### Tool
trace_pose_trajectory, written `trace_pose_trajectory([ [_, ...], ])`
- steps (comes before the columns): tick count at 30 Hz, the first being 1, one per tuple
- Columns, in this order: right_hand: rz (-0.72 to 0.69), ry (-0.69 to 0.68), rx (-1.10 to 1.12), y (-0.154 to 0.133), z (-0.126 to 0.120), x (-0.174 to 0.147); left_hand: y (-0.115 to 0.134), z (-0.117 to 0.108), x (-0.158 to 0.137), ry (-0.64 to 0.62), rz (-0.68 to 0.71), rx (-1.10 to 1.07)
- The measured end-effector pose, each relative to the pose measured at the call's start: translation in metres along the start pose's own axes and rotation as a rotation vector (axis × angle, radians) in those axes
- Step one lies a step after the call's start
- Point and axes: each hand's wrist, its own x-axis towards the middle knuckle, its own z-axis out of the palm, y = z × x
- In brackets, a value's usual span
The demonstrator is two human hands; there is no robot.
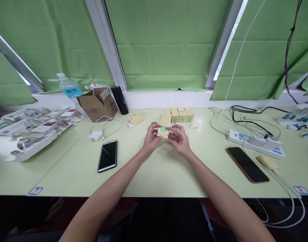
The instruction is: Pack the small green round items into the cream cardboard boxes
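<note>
Left hand and right hand meet at the middle of the pale green worktop, fingers pinched around one small tan carton with a green square on its face; the left thumb and fingertips grip its left edge, the right fingers curl over its right end. The carton is held just above the worktop surface.

Going left to right: at 9 o'clock of the hands lie white trays of clear packaged items, their contents too small to tell. At 10 o'clock stand a water bottle and an open brown cardboard box, flaps up, its inside not visible. Just right of it is a black flask, upright. A white charger with cable lies near a black phone, face up at 8 o'clock. One tan carton lying on its side has its flap open. At 12 o'clock a row of tan cartons stands closed, touching one another, with a small clear dish just beside them. At 3 o'clock sit a white power strip, a second phone and a cream pad.
</note>
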Motion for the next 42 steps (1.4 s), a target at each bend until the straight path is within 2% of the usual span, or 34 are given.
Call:
trace_pose_trajectory([
  [7,0.011,0.038,-0.019,0.001,0.001,0.001,-0.003,0.006,-0.002,0.036,0.034,0.047],
  [15,0.001,0.093,-0.027,0.003,0.001,0.001,-0.005,0.009,0.0,0.136,0.112,0.162],
  [23,0.003,0.031,-0.047,0.007,0.001,0.0,-0.009,0.008,0.0,0.204,0.139,0.243],
  [27,-0.008,0.028,-0.058,0.005,0.0,-0.001,-0.003,0.007,-0.001,0.189,0.152,0.282],
  [30,-0.071,0.033,-0.176,0.001,-0.001,-0.002,0.002,0.005,-0.003,0.136,0.183,0.354],
  [33,-0.184,-0.046,-0.37,-0.001,-0.002,-0.005,0.003,0.003,-0.005,0.101,0.209,0.468],
  [38,-0.287,-0.221,-0.593,0.002,-0.001,-0.01,-0.004,0.002,-0.003,0.215,0.132,0.506],
  [40,-0.291,-0.204,-0.623,0.001,-0.003,-0.009,-0.008,-0.004,0.002,0.263,0.068,0.435],
  [42,-0.253,-0.126,-0.674,-0.001,-0.008,-0.006,-0.012,-0.014,0.008,0.287,-0.01,0.358],
])
